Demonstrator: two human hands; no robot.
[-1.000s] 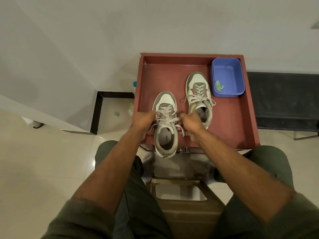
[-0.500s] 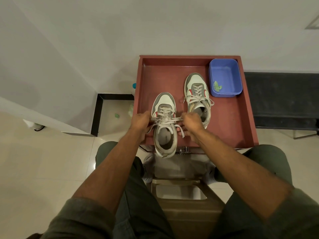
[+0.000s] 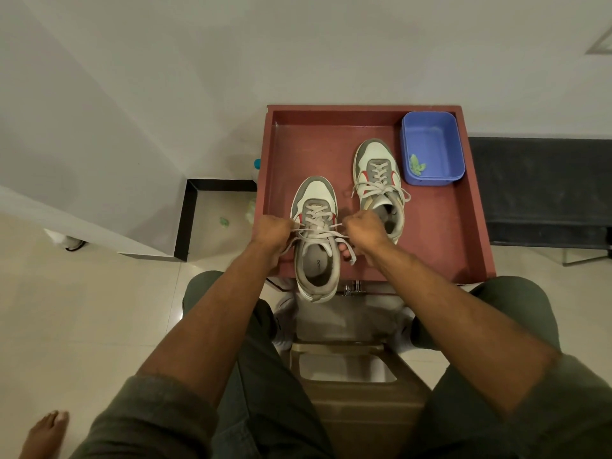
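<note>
Two grey-and-white sneakers stand on a red tray (image 3: 443, 233). The near sneaker (image 3: 316, 260) overhangs the tray's front edge with its heel. My left hand (image 3: 273, 231) pinches its lace (image 3: 318, 230) on the left side, and my right hand (image 3: 362, 228) pinches the lace on the right. The lace runs taut between both hands across the tongue, and loose ends hang below the right hand. The far sneaker (image 3: 377, 173) sits to the right, laces loose, its heel partly hidden by my right hand.
A blue plastic tub (image 3: 432, 147) holding a small green scrap stands in the tray's far right corner. A dark bench (image 3: 543, 190) lies right of the tray. A white wall is behind. A bare foot (image 3: 44, 432) shows at the lower left floor.
Both hands have drawn slightly apart, pulling the near sneaker's lace tighter across the tongue. The shoes and tub have stayed in place.
</note>
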